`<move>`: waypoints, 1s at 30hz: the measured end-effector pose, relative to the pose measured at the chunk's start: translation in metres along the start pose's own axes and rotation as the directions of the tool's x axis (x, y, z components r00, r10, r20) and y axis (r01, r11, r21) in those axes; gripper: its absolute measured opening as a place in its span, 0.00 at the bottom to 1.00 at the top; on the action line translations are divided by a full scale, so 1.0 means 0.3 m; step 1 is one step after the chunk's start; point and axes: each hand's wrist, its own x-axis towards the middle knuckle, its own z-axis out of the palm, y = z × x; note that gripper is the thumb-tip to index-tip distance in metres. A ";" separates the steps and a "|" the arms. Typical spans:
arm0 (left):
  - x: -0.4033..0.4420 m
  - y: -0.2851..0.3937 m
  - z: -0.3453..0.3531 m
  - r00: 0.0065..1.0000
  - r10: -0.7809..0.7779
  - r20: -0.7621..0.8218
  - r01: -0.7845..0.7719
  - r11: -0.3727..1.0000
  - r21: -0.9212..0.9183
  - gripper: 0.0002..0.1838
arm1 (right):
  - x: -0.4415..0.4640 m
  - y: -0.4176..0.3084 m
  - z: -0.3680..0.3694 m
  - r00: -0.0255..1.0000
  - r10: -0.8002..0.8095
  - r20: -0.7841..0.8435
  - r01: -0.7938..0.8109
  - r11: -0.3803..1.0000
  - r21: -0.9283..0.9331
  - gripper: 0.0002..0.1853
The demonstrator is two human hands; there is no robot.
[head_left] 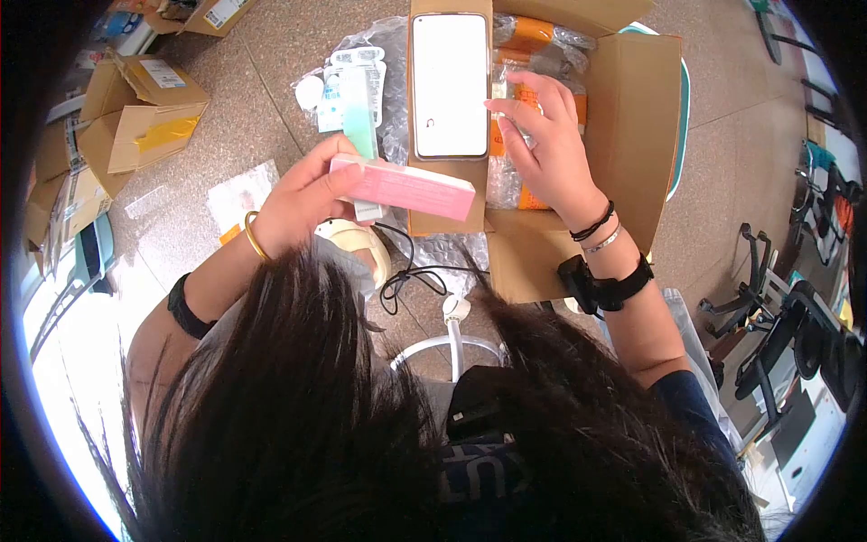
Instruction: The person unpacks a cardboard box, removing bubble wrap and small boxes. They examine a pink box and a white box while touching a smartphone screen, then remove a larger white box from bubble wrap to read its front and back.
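My left hand (312,191) is closed around one end of a slim pink box (411,187), which points to the right. A pale green and white box (358,122) passes beneath the pink one; whether my fingers hold it too, I cannot tell. A phone (450,86) with a nearly white screen lies on a flap of a cardboard carton (629,135). My right hand (549,140) hovers over the carton's opening with its fingers apart and bent. Its index fingertip is at the phone's right edge; contact is unclear. Plastic-wrapped packs with orange labels (528,34) fill the carton.
Bubble wrap (394,99) and white-and-blue packets (330,98) lie left of the phone. A black cable (411,280) loops below the carton beside a cream-coloured object (357,248). Opened cardboard boxes (158,126) stand at the far left. Chairs (759,289) are at the right.
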 end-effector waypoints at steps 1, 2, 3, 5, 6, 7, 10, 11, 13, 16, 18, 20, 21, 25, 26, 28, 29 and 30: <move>-0.001 0.001 -0.001 1.000 -0.001 -0.017 0.001 0.999 -0.040 0.11 | 0.001 -0.001 -0.001 1.000 0.005 0.004 -0.005 1.000 -0.001 0.09; 0.001 -0.002 -0.002 1.000 -0.002 -0.018 0.001 0.999 -0.040 0.11 | 0.002 -0.003 -0.001 1.000 0.005 0.004 -0.005 1.000 -0.001 0.09; 0.003 -0.007 -0.004 0.999 0.020 -0.030 -0.021 0.998 -0.061 0.12 | 0.004 -0.005 -0.001 1.000 -0.003 0.006 0.003 1.000 0.026 0.10; 0.006 -0.011 -0.009 0.998 0.039 -0.043 -0.043 0.996 -0.081 0.13 | 0.008 -0.025 -0.009 1.000 -0.011 0.008 0.010 0.999 0.053 0.11; 0.007 -0.011 -0.012 0.998 0.046 -0.045 -0.047 0.998 -0.029 0.14 | 0.008 -0.056 -0.023 0.994 0.059 0.090 -0.083 0.952 0.294 0.11; 0.007 -0.011 -0.013 0.998 0.053 -0.047 -0.052 0.998 0.023 0.14 | 0.007 -0.091 -0.035 0.977 0.106 0.185 -0.187 0.841 0.507 0.12; 0.000 0.005 -0.001 0.996 0.088 -0.030 -0.084 0.990 0.110 0.15 | -0.003 -0.217 -0.051 0.875 0.148 0.460 -0.440 0.637 0.632 0.14; -0.001 0.013 0.000 0.996 0.088 -0.029 -0.084 0.990 0.109 0.15 | -0.006 -0.244 -0.049 0.875 0.150 0.460 -0.441 0.638 0.631 0.14; -0.007 0.026 0.000 0.998 0.057 0.032 -0.063 0.969 0.237 0.14 | -0.009 -0.279 -0.041 0.904 0.104 0.415 -0.327 0.792 0.515 0.15; -0.007 0.000 -0.024 0.982 0.115 0.150 -0.162 0.919 0.359 0.13 | -0.014 -0.265 -0.020 0.915 -0.024 0.402 -0.206 0.830 0.518 0.13; -0.013 -0.019 -0.019 0.980 0.122 0.156 -0.167 0.935 0.313 0.11 | -0.022 -0.252 -0.003 0.923 -0.023 0.385 -0.222 0.784 0.580 0.13; -0.018 -0.021 -0.015 0.979 0.133 0.157 -0.171 0.948 0.266 0.10 | -0.018 -0.242 0.001 0.930 -0.027 0.368 -0.232 0.732 0.640 0.12; -0.020 -0.017 -0.011 0.982 0.108 0.152 -0.142 0.961 0.239 0.10 | -0.015 -0.236 -0.002 0.911 0.049 0.409 -0.331 0.680 0.655 0.12; -0.016 -0.025 -0.021 0.989 0.122 0.085 -0.135 0.978 0.161 0.11 | 0.007 -0.131 0.001 0.949 0.183 0.257 -0.289 0.828 0.480 0.12; -0.013 -0.030 -0.027 0.989 0.122 0.085 -0.135 0.978 0.161 0.11 | 0.012 -0.095 0.011 0.992 0.118 0.045 -0.126 0.963 0.238 0.12; -0.008 -0.039 -0.039 0.977 0.196 0.086 -0.208 0.965 0.159 0.11 | 0.021 -0.047 0.011 0.995 0.041 0.086 -0.047 0.996 0.071 0.13; -0.009 -0.039 -0.044 0.977 0.195 0.086 -0.207 0.965 0.160 0.11 | 0.026 -0.033 0.015 0.990 -0.029 0.140 0.042 0.995 -0.093 0.14; -0.010 -0.039 -0.047 0.980 0.178 0.086 -0.188 0.973 0.133 0.11 | 0.031 -0.025 0.021 0.990 -0.028 0.140 0.041 0.995 -0.092 0.14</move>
